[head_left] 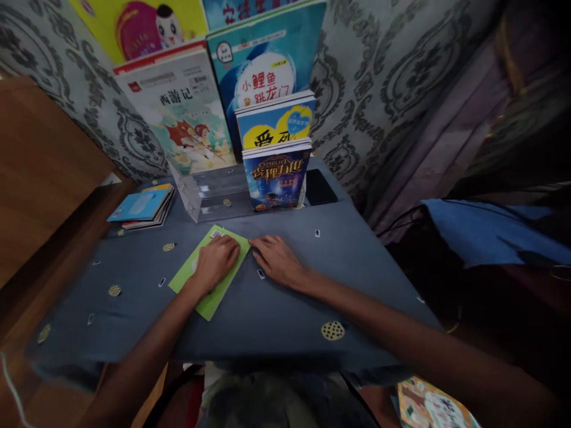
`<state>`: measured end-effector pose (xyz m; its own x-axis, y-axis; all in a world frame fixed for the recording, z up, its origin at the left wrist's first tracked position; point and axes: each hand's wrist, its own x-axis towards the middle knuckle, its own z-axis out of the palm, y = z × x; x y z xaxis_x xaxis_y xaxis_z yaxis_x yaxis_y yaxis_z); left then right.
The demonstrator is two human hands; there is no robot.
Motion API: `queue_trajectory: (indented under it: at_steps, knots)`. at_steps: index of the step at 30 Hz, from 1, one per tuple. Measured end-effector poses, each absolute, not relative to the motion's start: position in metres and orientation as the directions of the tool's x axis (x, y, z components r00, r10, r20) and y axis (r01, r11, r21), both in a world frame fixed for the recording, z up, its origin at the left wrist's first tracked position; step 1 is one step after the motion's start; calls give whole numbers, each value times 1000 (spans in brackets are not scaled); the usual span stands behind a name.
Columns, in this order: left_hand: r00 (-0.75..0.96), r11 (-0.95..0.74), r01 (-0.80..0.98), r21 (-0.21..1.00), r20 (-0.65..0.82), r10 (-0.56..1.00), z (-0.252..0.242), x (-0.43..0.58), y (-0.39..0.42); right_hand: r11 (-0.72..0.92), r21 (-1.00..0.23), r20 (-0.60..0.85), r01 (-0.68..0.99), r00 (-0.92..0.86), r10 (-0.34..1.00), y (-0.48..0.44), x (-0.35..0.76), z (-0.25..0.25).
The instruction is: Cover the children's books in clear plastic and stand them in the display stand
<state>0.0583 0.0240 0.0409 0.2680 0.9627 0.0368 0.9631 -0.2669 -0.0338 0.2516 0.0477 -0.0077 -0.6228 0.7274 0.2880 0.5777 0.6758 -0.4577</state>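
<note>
A light green book lies tilted on the dark blue tablecloth, with a small white label near its top. My left hand rests on top of this book, its fingers curled and pressed together; whether they hold anything underneath is hidden. To the right, my right hand lies on the cloth, fingers stretched out, the fingertips at the book's right corner. Nothing shows in its grasp.
Behind the hands, a clear rack bears several upright books, a dark blue one in front. A small book pile lies at the left, a black flat device right of the rack. Another book is low at the right.
</note>
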Motion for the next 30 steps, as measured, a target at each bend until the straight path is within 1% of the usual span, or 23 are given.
queue_trajectory:
  at_steps: [4, 8, 11, 15, 17, 19, 22, 24, 30]
  knots:
    - [234, -234, 972, 9, 56, 971, 41, 6, 31, 660, -380, 291, 648, -594, 750, 33, 244, -5]
    - [247, -254, 965, 60, 107, 963, 33, -26, 24, 632, -362, 279, 685, -567, 775, 32, 228, -9]
    - [249, -254, 967, 18, 148, 957, 28, -27, 15, 596, -384, 235, 705, -549, 802, 56, 214, -9]
    - [249, -242, 968, -65, 118, 961, 29, -19, 7, 573, -375, 187, 729, -546, 816, 94, 202, -6]
    - [254, -247, 966, -71, 116, 960, 30, -15, 2, 578, -362, 193, 731, -548, 814, 103, 199, -7]
    - [299, -298, 954, -31, 123, 946, 30, -10, -8, 587, -357, 201, 727, -554, 808, 104, 198, -11]
    - [438, -450, 890, 76, 130, 889, 28, 4, -29, 590, -362, 201, 722, -558, 805, 100, 199, -15]
    - [505, -517, 849, 105, 126, 854, 25, 16, -44, 589, -362, 204, 722, -555, 806, 99, 199, -17]
    - [492, -493, 870, -15, 100, 865, 20, 40, -59, 596, -364, 203, 716, -563, 801, 99, 199, -18]
